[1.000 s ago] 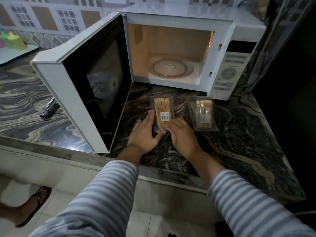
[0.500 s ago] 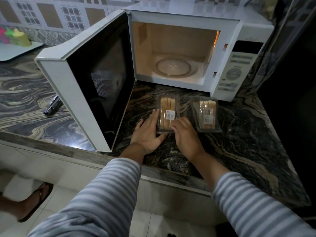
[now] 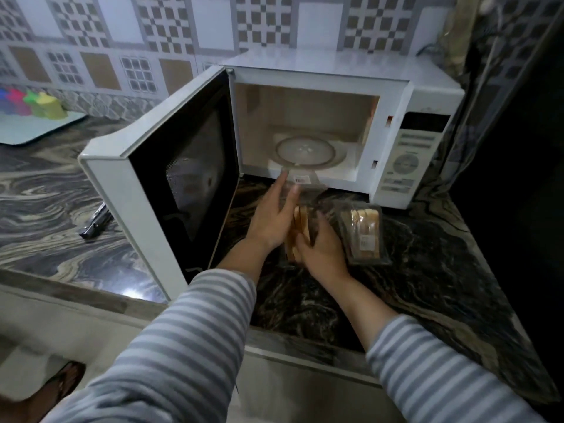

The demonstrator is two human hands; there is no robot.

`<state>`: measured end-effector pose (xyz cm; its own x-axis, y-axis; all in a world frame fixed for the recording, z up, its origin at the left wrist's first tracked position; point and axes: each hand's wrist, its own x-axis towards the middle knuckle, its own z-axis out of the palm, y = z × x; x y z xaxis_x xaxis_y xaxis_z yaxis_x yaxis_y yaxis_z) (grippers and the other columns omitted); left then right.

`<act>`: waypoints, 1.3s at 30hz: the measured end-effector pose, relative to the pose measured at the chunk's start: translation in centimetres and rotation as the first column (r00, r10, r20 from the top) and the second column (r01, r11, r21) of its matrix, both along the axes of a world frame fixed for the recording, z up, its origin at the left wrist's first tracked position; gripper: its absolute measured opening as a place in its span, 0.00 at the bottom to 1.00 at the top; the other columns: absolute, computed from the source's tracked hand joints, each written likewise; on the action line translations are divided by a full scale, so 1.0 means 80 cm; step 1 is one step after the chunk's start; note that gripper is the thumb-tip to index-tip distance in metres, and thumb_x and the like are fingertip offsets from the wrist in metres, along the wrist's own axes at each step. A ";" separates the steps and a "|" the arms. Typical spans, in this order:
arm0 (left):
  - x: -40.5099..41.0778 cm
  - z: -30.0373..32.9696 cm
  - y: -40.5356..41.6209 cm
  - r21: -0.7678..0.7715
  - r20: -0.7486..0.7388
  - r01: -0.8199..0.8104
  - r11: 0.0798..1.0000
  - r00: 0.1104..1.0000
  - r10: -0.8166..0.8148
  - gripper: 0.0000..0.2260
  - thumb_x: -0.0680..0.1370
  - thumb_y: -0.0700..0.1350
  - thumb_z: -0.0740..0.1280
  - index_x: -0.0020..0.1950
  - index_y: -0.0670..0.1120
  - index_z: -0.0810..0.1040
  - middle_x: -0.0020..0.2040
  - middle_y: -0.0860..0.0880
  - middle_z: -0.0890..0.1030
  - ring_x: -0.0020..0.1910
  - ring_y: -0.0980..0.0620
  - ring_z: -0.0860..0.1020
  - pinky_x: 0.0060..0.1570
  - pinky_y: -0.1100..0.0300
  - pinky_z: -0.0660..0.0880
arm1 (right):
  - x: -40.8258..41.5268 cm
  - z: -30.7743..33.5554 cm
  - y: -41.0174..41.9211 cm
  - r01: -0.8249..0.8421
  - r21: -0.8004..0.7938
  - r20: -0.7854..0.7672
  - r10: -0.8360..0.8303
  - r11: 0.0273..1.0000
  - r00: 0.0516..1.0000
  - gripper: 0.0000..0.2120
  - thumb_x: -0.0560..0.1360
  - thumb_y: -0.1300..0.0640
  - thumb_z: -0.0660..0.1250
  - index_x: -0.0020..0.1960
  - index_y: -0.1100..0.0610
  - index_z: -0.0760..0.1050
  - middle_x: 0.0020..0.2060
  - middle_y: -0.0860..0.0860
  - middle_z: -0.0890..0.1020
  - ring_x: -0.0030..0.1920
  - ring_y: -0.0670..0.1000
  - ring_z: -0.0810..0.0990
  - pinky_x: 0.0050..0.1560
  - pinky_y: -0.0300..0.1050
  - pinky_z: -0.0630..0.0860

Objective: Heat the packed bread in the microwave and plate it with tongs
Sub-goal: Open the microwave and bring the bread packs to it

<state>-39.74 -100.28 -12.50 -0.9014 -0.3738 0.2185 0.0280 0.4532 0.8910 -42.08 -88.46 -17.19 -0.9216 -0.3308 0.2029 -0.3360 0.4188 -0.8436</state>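
A clear plastic pack of sliced bread is lifted and tilted just in front of the open microwave. My left hand grips its left side and my right hand holds it from below on the right. The pack's clear lid with a white label stands up toward the microwave's opening. A second pack of bread lies flat on the counter to the right. Inside the microwave the glass turntable is bare.
The microwave door swings out to the left, close beside my left arm. Dark metal tongs lie on the marbled counter left of the door. A pale tray with coloured cups sits far left.
Both hands took hold of the left bread pack and raised it off the counter toward the microwave; its lid now stands up. The view has tilted upward.
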 end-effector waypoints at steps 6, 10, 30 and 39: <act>-0.020 0.031 -0.022 0.036 0.028 -0.002 0.999 1.000 0.001 0.20 0.82 0.59 0.54 0.71 0.54 0.70 0.69 0.50 0.73 0.69 0.53 0.69 0.60 0.63 0.62 | -0.005 0.006 -0.041 0.093 0.200 -0.011 -0.092 0.975 0.996 0.34 0.69 0.36 0.64 0.69 0.53 0.67 0.61 0.52 0.76 0.62 0.53 0.75 0.62 0.53 0.74; -0.025 0.035 -0.036 -0.001 0.001 -0.018 1.000 1.000 0.018 0.18 0.82 0.57 0.55 0.68 0.53 0.74 0.62 0.54 0.76 0.63 0.57 0.71 0.57 0.64 0.64 | -0.012 0.001 -0.054 0.114 0.292 -0.027 -0.111 0.949 0.993 0.36 0.71 0.42 0.70 0.73 0.54 0.60 0.67 0.53 0.71 0.68 0.54 0.68 0.66 0.50 0.69; -0.021 0.018 -0.073 -0.049 0.021 0.014 0.999 1.000 -0.013 0.20 0.81 0.58 0.57 0.71 0.53 0.70 0.72 0.51 0.70 0.73 0.54 0.64 0.73 0.56 0.60 | 0.005 0.039 -0.051 0.168 0.059 0.016 -0.169 0.984 0.985 0.17 0.72 0.50 0.70 0.59 0.54 0.75 0.47 0.51 0.82 0.48 0.53 0.81 0.47 0.43 0.75; 0.015 -0.022 -0.031 -0.100 0.015 -0.142 0.985 0.989 0.144 0.20 0.81 0.58 0.54 0.69 0.50 0.70 0.74 0.49 0.65 0.73 0.49 0.65 0.72 0.49 0.61 | 0.010 0.065 0.034 0.360 0.079 0.049 -0.364 0.930 0.930 0.13 0.72 0.49 0.69 0.49 0.57 0.74 0.37 0.48 0.76 0.42 0.52 0.76 0.42 0.44 0.71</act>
